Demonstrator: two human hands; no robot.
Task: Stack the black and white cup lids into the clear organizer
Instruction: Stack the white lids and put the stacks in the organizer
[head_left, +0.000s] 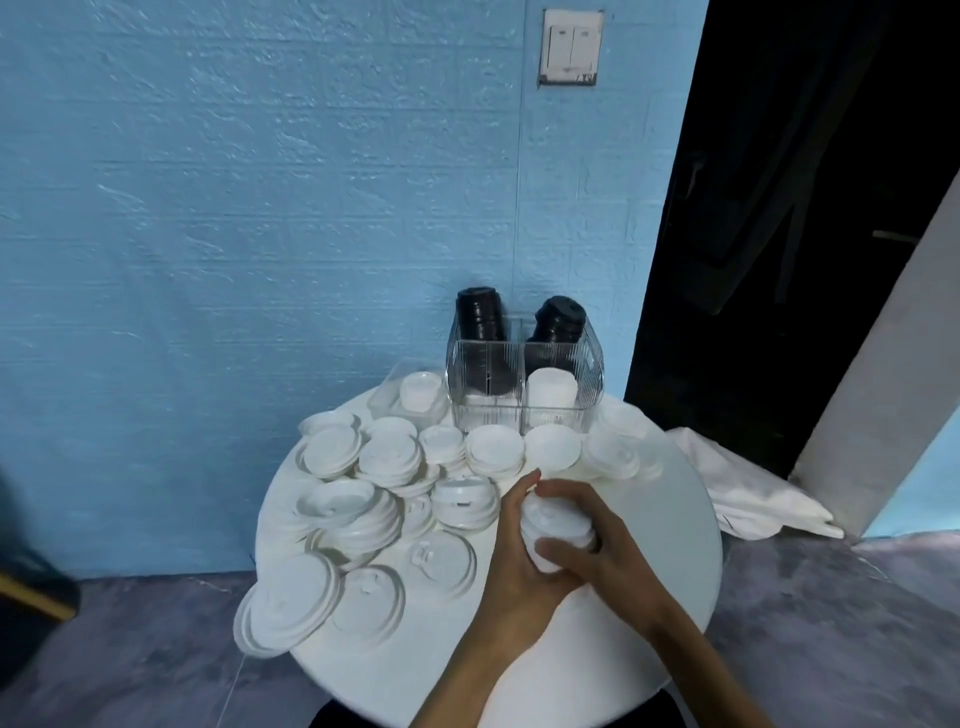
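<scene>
1. The round white table is bare toward 6 o'clock; loose white lids crowd its 9 o'clock edge.
2. The clear organizer stands at 12 o'clock by the blue wall, holding two black lid stacks and one white stack.
3. At the centre, the left hand and right hand both grip a short stack of white lids, fingers curled round it.

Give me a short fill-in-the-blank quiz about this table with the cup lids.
1. Both hands, left hand and right hand, hold a stack of ____ plastic lids.
2. The clear plastic organizer stands at the round white table's ____ edge.
3. The two tall stacks at the organizer's back are ____.

Missing words: white; far; black
</scene>
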